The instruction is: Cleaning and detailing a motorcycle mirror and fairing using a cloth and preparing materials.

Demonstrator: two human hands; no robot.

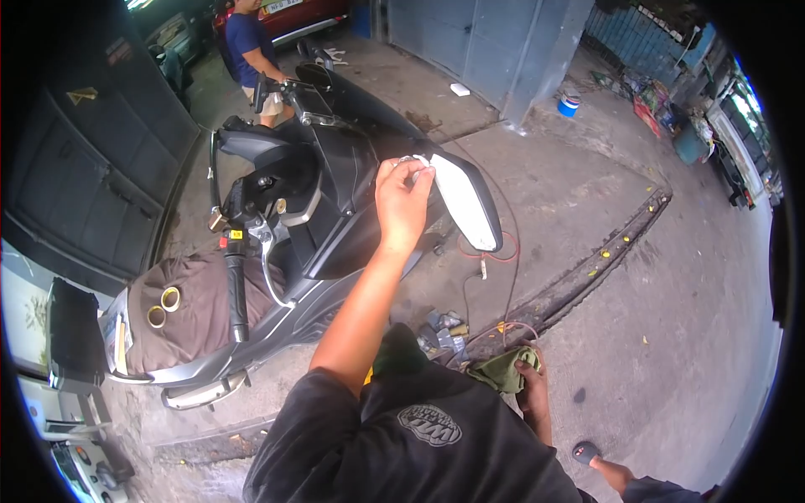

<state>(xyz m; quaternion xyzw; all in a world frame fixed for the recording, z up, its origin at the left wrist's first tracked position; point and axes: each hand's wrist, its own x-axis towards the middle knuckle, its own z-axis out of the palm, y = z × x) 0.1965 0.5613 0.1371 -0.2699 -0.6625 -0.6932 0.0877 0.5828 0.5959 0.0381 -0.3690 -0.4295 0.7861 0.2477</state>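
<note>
My left hand is raised at the inner end of a motor scooter's side mirror. Its fingertips pinch a small whitish crumpled piece, too small to name, beside the mirror's edge. The mirror has a dark housing, and its face looks plain white. Low at my right side, my right hand grips a folded green cloth. Black panels of the scooter stand in front of me, with a handlebar grip and silver lever left of my left forearm.
Brown fabric covers the seat, bearing two tape rolls. Another person stands across the scooter, one hand near its far handlebar. Hose and grey scraps lie on the concrete near a groove. A sandalled foot is lower right.
</note>
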